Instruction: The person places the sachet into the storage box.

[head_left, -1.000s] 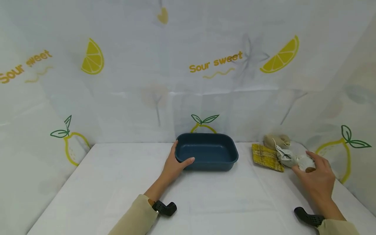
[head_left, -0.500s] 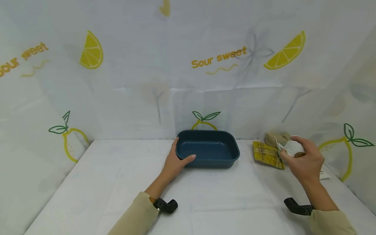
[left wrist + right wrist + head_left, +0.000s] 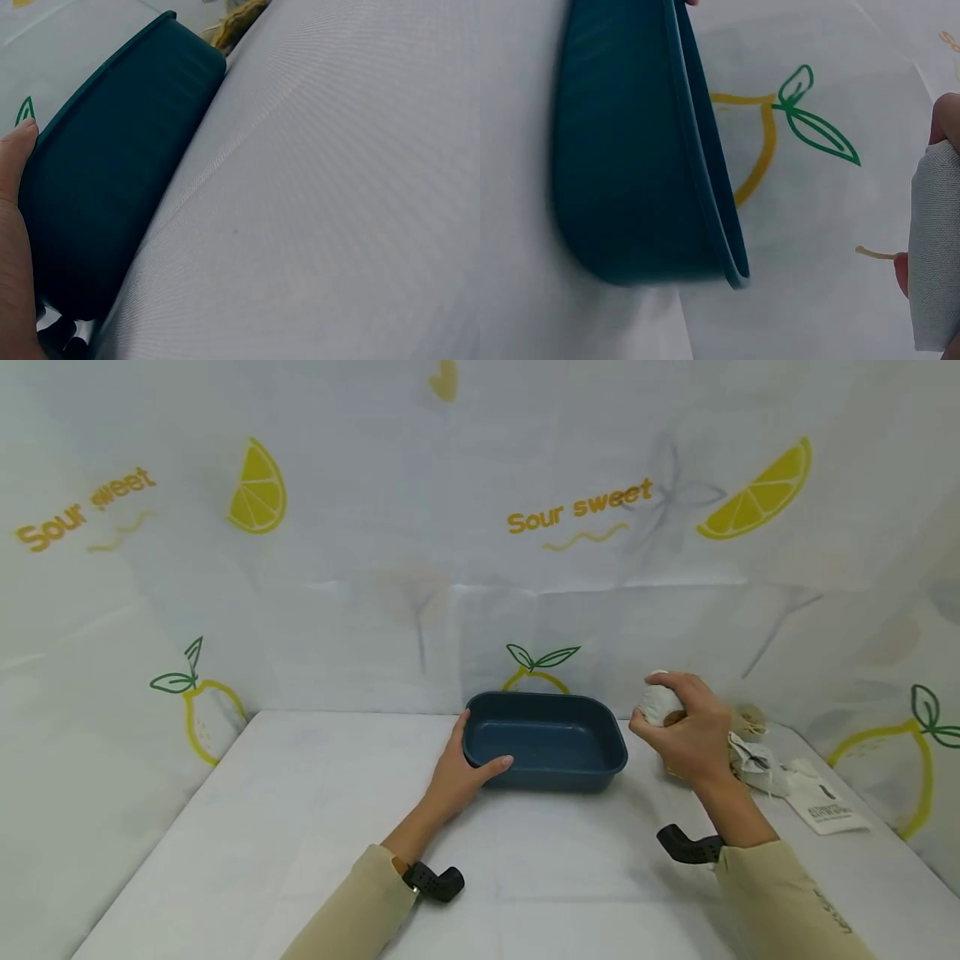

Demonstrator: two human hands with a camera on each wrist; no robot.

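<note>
My left hand (image 3: pixel 459 770) grips the tub (image 3: pixel 545 752) at its left end, fingers curled on the rim. My right hand (image 3: pixel 686 731) holds a pouch (image 3: pixel 658 703) aloft, fingers wrapped round it, just right of the tub.

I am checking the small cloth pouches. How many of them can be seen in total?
3. One white pouch is held in the right hand. A beige one and a white one lie on the table, right of the hand. More may be hidden behind the hand.

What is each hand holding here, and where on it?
The right hand grips a small white cloth pouch round its body. The left hand holds the blue tub at its left end.
</note>
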